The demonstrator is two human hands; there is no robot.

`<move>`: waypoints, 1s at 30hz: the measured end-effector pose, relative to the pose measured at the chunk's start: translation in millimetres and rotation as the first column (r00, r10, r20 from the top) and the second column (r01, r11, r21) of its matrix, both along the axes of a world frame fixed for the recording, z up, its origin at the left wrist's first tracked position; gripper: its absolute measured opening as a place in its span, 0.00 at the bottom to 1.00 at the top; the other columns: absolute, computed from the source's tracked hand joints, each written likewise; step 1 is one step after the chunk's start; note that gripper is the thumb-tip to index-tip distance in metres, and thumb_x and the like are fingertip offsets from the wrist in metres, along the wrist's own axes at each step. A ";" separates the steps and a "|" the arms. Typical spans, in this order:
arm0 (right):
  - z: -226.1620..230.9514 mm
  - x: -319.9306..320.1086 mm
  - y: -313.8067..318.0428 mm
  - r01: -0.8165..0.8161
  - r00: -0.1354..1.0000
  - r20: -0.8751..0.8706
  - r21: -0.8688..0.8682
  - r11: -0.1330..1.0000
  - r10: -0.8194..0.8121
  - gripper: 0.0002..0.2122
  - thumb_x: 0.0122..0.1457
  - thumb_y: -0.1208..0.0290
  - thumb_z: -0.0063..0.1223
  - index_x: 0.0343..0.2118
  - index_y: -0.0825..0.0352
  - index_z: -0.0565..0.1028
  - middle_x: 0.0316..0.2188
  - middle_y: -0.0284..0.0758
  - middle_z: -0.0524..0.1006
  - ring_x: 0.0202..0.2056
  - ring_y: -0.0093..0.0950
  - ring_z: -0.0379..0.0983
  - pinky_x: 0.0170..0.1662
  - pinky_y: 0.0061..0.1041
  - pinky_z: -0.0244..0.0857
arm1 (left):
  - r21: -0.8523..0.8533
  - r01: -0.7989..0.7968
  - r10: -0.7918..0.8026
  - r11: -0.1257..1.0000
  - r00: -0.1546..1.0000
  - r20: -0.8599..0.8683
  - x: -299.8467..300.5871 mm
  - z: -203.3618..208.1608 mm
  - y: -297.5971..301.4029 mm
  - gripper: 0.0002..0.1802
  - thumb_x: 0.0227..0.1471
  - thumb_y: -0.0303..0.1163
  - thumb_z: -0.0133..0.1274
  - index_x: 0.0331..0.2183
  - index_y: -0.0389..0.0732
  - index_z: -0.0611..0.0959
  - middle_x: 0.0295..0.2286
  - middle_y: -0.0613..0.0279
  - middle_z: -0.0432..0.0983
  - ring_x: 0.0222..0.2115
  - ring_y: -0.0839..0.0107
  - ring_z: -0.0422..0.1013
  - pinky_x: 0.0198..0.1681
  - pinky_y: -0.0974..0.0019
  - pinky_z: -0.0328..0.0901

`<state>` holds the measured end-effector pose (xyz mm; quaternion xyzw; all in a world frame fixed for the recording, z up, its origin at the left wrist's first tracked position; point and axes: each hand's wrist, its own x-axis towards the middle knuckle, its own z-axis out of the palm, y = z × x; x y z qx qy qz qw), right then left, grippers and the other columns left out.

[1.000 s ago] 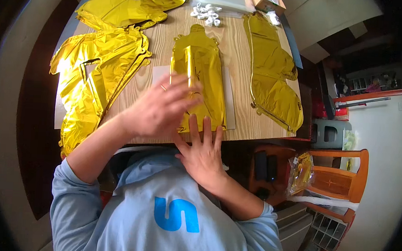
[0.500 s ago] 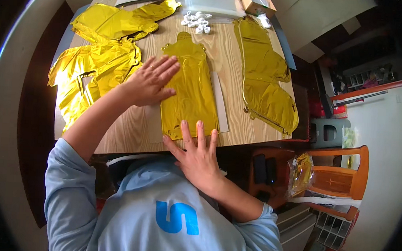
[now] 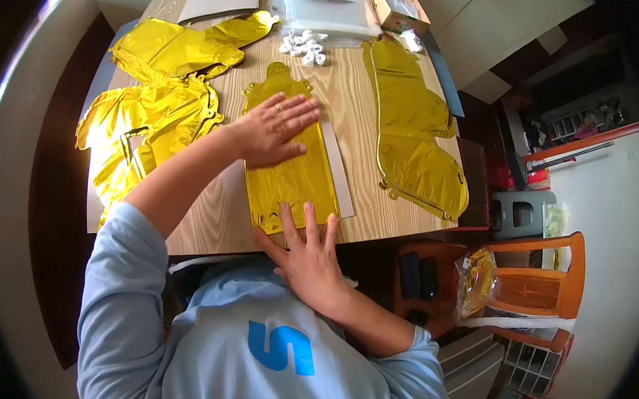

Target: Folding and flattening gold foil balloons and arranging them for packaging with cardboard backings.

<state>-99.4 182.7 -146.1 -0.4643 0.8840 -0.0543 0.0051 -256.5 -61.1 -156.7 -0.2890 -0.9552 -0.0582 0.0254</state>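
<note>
A flat gold foil balloon (image 3: 284,186), folded into a long panel with a narrow tab at its far end, lies before me on a pale board (image 3: 339,175). My left hand (image 3: 276,129) rests flat across its upper part, fingers stretched out to the right. At the near end, my right hand (image 3: 305,261) presses spread fingertips onto the foil's lower edge. Neither hand grips anything. Two crumpled gold foil balloons (image 3: 179,45) lie to the left, one beyond the other. Another gold foil balloon (image 3: 415,132), flat and jagged in outline, is on the right.
White ribbon rolls (image 3: 305,47) are heaped beyond the foil. Farther back are clear plastic sheets (image 3: 327,10), a grey board (image 3: 222,2) and an open cardboard box (image 3: 398,8). A wooden chair (image 3: 534,286) holding a bag of gold foil stands right of the table (image 3: 209,215).
My left hand has moved right, from the foil's left edge to across its upper part. My right hand stays at the near edge. The whole view has shifted slightly.
</note>
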 end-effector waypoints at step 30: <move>44.6 -149.1 16.6 0.619 0.074 0.970 0.136 0.773 -0.230 0.10 0.60 0.66 0.64 0.35 0.66 0.75 0.23 0.29 0.77 0.18 0.15 0.72 0.17 0.13 0.59 | 0.146 -0.248 0.255 0.958 0.967 -0.031 210.2 7.0 66.7 0.46 0.50 0.47 0.61 0.65 0.37 0.65 0.66 0.48 0.57 0.68 0.51 0.52 0.70 0.45 0.45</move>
